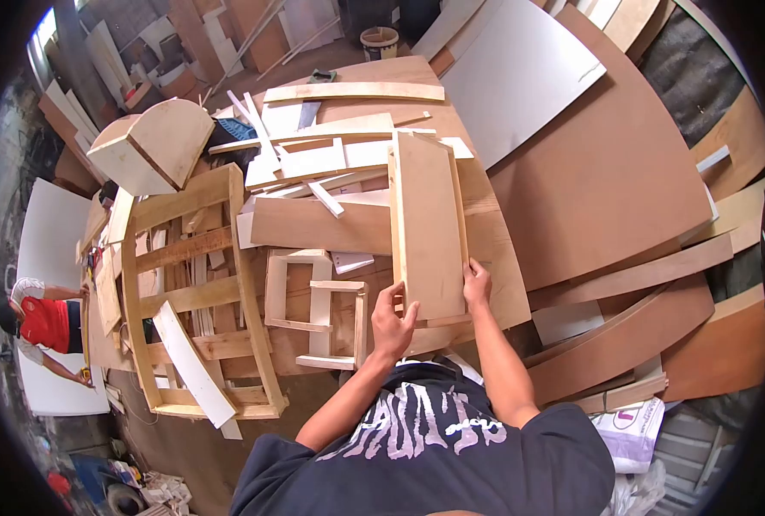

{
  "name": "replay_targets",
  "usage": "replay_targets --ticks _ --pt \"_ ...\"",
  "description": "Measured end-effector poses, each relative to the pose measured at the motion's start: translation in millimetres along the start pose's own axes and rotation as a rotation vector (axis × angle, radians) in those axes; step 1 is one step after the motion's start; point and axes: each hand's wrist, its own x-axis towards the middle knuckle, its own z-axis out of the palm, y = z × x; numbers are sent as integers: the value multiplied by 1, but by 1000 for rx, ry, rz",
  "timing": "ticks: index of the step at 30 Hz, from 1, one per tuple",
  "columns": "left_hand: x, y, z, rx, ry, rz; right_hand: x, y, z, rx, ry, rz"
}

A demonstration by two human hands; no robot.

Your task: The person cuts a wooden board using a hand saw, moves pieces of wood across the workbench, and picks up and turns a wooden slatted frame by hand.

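A long, light-brown wooden panel [430, 232] with raised strips along both sides lies lengthwise in front of me on the worktable. My left hand [393, 322] is closed at its near left corner, with the thumb pointing up. At the near right edge, my right hand [477, 284] grips the side strip of the same panel. The undersides of my fingers are partly hidden. Just left of my left hand are two small wooden frames [361, 331], one overlapping the other.
Loose boards and strips [318, 219] cover the worktable [503, 267] beyond the panel. A large slatted wooden frame [238, 284] stands on the left, near a rounded wooden box [154, 142]. Large sheets [597, 172] lean at right. Another person [45, 322] works at far left.
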Motion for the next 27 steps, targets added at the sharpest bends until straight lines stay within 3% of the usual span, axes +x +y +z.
replay_targets --ticks 1,3,4,8,10,14,17,19,21,27 --pt "3 1 4 6 7 0 1 0 5 3 -8 -2" --pt "4 2 11 116 -34 62 -5 10 15 -102 180 -71" --pt "4 7 12 39 -44 -70 -2 17 20 -189 246 -160" --pt "-2 -15 20 139 -95 -24 -4 17 11 -118 76 -14" --pt "-8 -23 28 127 -159 -69 -3 30 13 -161 147 -91" --pt "-13 -31 35 127 -172 -77 -11 29 10 -196 77 -101" --pt "-17 -26 34 89 -163 -116 -22 14 14 -227 144 -250" --pt "-20 -23 26 43 -108 -97 -48 -22 13 -114 302 -433" --pt "-20 -8 5 103 30 36 -71 -61 11 -55 249 -543" --pt "-27 10 -91 45 357 -4 -138 -131 45 72 -87 -802"
